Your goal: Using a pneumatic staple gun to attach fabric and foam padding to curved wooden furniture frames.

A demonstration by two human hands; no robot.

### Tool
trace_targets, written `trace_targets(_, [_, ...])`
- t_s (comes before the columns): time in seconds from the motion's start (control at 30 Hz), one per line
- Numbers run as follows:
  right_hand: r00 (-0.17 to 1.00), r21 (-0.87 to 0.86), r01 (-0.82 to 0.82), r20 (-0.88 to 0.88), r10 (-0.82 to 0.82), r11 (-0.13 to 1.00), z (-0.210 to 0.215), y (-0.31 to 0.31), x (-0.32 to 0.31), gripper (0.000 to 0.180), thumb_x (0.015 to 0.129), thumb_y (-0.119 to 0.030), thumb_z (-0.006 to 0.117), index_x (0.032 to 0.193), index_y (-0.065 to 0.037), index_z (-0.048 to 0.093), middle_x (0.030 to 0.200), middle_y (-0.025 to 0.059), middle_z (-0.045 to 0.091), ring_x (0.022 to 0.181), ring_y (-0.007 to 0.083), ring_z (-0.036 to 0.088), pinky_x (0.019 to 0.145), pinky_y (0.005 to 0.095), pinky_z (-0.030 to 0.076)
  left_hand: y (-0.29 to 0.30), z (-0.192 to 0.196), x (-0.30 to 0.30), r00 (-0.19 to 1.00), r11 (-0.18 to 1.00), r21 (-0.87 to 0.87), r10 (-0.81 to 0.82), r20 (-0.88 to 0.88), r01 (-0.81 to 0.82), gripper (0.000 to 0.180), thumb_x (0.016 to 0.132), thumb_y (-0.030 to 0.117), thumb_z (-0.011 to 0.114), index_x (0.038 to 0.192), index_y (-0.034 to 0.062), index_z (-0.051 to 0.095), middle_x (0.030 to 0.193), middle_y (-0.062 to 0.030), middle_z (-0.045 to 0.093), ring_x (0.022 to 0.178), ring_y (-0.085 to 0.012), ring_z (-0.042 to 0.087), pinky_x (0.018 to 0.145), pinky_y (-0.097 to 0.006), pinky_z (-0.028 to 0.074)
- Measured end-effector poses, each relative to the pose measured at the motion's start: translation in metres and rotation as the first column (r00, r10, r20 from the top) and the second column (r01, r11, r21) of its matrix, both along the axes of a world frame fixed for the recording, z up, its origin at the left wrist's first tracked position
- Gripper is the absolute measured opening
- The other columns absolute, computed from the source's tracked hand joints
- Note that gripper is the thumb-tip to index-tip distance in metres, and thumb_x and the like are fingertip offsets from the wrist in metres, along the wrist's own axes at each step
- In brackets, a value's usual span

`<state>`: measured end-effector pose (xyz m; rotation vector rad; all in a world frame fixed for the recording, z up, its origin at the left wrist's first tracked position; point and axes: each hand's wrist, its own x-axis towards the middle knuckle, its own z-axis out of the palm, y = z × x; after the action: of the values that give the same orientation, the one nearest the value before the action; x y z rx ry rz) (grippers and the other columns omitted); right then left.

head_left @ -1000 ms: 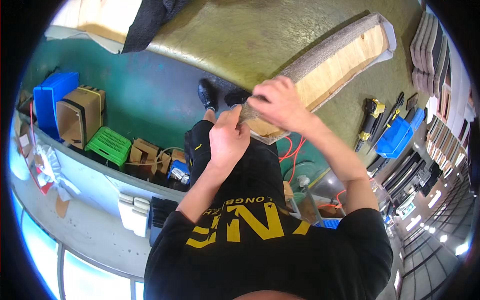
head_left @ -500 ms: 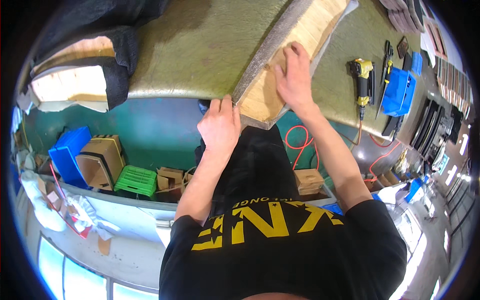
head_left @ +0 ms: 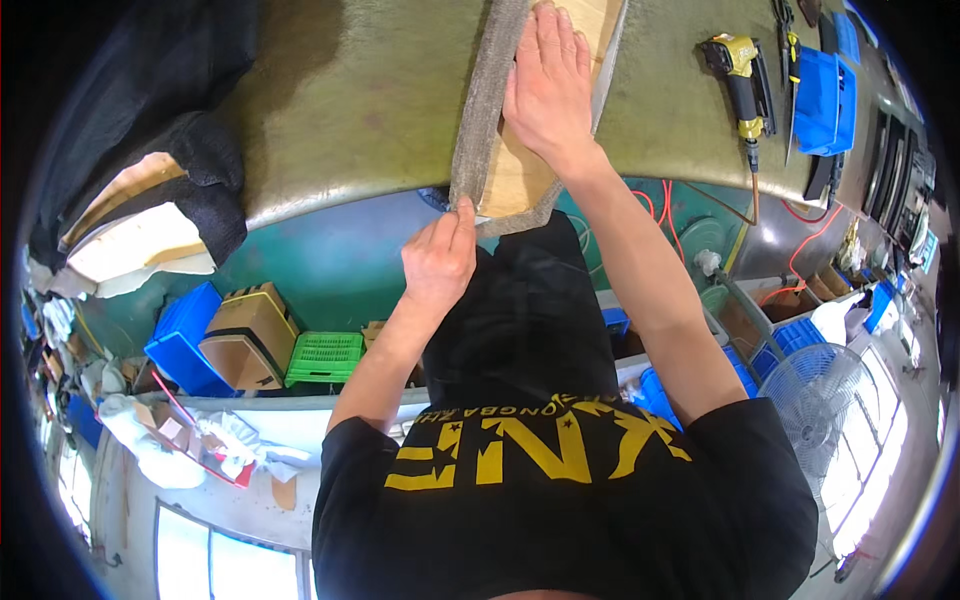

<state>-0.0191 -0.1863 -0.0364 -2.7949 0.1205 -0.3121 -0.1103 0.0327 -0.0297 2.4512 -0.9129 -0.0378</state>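
A wooden board (head_left: 512, 178) with grey fabric (head_left: 482, 105) wrapped along its left side and near end lies at the table's near edge, its near end jutting past that edge. My left hand (head_left: 440, 262) is closed at the board's near left corner, thumb and forefinger pinching the fabric there. Flat on the wood lies my right hand (head_left: 555, 100), fingers together and stretched toward the far end, against the inner edge of the fabric strip. The board's far end is cut off by the top of the view.
On the green table (head_left: 340, 120), a yellow and black air nail gun (head_left: 742, 85) with a hose lies at right, beside a blue bin (head_left: 825, 100). Dark fabric (head_left: 160, 80) and another fabric-covered wooden piece (head_left: 140, 240) are at left. Below stand a cardboard box (head_left: 245, 340) and a green crate (head_left: 325, 355).
The board has turned so its far end points more straight ahead. My right hand has slid farther along it and flattened. My left hand keeps its pinch at the near corner.
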Motion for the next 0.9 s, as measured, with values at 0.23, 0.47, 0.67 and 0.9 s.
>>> trace_targets(0.23, [0.996, -0.021, -0.01, 0.086, 0.012, 1.0, -0.01, -0.006, 0.001, 0.053, 0.085, -0.015, 0.059, 0.131, 0.009, 0.05, 0.142, 0.0264, 0.047, 0.134, 0.0425, 0.043, 0.11, 0.0536, 0.033, 0.001, -0.001, -0.003, 0.997, 0.997, 0.016, -0.08, -0.012, 0.08, 0.039, 0.074, 0.0, 0.065, 0.113, -0.0051, 0.067, 0.074, -0.0061, 0.051, 0.06, -0.021, 0.059, 0.052, -0.033, 0.05])
trace_targets(0.47, [0.99, 0.33, -0.01, 0.138, -0.038, 0.944, 0.026, -0.08, -0.027, 0.057, 0.085, -0.009, 0.065, 0.139, 0.002, 0.048, 0.146, 0.026, 0.043, 0.138, 0.0432, 0.038, 0.116, 0.0492, 0.03, 0.001, 0.0, 0.003, 0.994, 0.993, 0.053, -0.107, 0.012, 0.106, 0.043, 0.074, -0.003, 0.068, 0.117, -0.0052, 0.066, 0.072, -0.0087, 0.05, 0.056, -0.0239, 0.057, 0.048, -0.036, 0.047])
trace_targets(0.67, [0.813, -0.285, 0.535, -0.081, -0.576, 0.795, 0.02, -0.228, -0.097, 0.083, 0.077, -0.005, 0.068, 0.15, 0.003, 0.028, 0.143, 0.0321, 0.038, 0.131, 0.0483, 0.04, 0.112, 0.0509, 0.035, 0.004, 0.0, 0.007, 0.993, 0.996, -0.006, -0.089, 0.078, 0.09, 0.042, 0.071, 0.0, 0.068, 0.112, -0.0049, 0.068, 0.07, -0.0061, 0.048, 0.057, -0.0208, 0.056, 0.048, -0.033, 0.045])
trace_targets(0.9, [0.841, -0.318, 0.392, -0.255, -0.476, 0.863, -0.005, -0.283, -0.082, 0.084, 0.073, -0.006, 0.064, 0.15, -0.002, 0.03, 0.128, 0.0284, 0.052, 0.116, 0.0466, 0.053, 0.097, 0.0494, 0.047, 0.009, -0.005, 0.004, 0.988, 0.993, 0.0, -0.121, 0.1, 0.122, 0.035, 0.073, 0.005, 0.065, 0.107, -0.0036, 0.069, 0.071, -0.0037, 0.047, 0.061, -0.0175, 0.054, 0.05, -0.031, 0.042])
